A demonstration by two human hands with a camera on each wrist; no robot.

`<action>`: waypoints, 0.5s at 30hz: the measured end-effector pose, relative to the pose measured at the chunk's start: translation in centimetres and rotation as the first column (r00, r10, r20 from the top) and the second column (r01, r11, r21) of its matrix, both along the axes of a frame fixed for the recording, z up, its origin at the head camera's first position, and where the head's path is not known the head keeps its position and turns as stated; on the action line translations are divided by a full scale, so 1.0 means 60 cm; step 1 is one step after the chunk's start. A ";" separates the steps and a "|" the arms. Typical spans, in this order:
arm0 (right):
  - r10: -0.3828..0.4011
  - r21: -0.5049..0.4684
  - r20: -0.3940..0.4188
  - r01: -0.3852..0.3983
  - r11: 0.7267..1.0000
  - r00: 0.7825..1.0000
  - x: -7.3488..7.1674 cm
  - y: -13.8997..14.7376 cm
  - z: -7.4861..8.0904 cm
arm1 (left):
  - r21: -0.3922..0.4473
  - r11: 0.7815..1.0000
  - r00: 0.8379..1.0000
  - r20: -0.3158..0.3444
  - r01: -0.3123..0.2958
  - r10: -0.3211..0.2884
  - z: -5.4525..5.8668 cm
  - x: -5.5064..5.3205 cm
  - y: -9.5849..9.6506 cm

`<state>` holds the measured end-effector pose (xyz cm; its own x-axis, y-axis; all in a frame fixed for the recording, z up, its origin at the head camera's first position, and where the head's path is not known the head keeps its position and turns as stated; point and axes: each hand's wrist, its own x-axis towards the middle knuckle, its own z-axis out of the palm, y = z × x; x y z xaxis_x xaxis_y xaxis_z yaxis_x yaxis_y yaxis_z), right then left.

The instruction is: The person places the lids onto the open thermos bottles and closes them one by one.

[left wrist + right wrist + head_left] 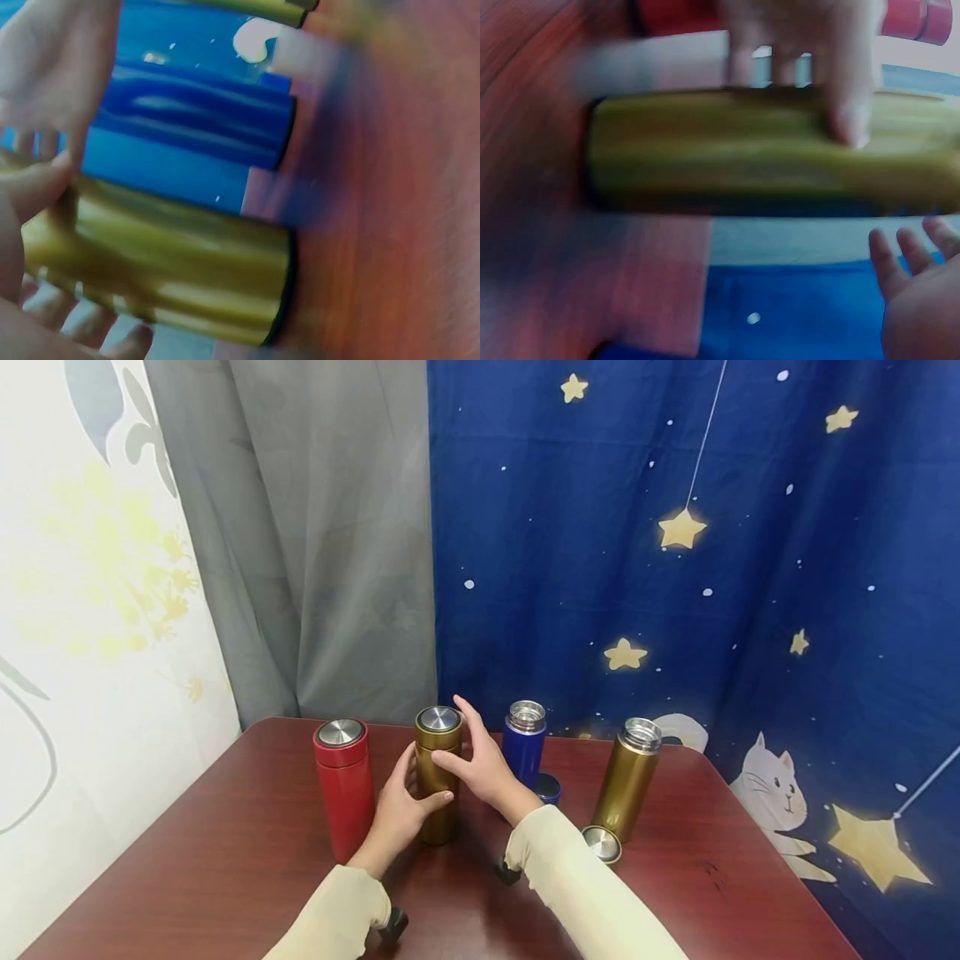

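A gold thermos bottle (438,810) with its steel-topped lid (440,720) on stands upright at the middle of the table. My left hand (401,810) grips its body from the left, thumb across the front and fingers behind. On the other side my right hand (487,768) is spread beside the lid; its thumb tip overlaps the bottle just under the lid. In the right wrist view, the right hand's fingers (891,262) are straight and apart from the gold bottle (727,157). The left wrist view shows the left thumb (45,184) over the bottle's upper part.
A red lidded thermos (347,802) stands left on the table (225,860). To the right are an open blue thermos (522,752) with its lid (548,787) beside it, and an open gold thermos (628,785) with its lid (602,843) in front. Curtains (360,543) hang behind.
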<state>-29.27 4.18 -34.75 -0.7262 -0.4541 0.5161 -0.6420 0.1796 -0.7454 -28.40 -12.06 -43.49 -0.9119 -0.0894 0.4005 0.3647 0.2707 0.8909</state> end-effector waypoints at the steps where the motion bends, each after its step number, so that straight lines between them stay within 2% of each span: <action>1: 0.017 -0.008 0.008 -0.016 1.000 1.000 -0.002 0.005 -0.006 | 0.002 1.000 1.000 -0.009 -0.020 0.020 0.000 0.003 0.003; 4: 0.082 -0.043 0.029 -0.081 0.996 0.996 -0.008 0.019 -0.026 | 0.020 0.996 0.994 -0.063 -0.088 0.089 0.001 0.015 0.016; 7: 0.135 -0.070 0.041 -0.132 0.989 0.990 -0.012 0.031 -0.041 | 0.038 0.987 0.979 -0.125 -0.156 0.160 0.004 0.029 0.031; 12: 0.177 -0.067 0.054 -0.173 0.983 0.983 -0.023 0.044 -0.065 | 0.098 0.957 0.942 -0.175 -0.273 0.287 0.012 0.049 0.050; 15: 0.161 -0.049 0.056 -0.159 0.986 0.985 -0.039 0.055 -0.091 | 0.157 0.936 0.916 -0.206 -0.316 0.344 0.016 0.054 0.056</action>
<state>-31.61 7.46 -40.19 -0.6761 -0.5450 0.4958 -0.6138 0.0443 -0.7882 -25.16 -8.68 -42.51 -0.7080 -0.4290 0.5609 0.4688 0.3084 0.8277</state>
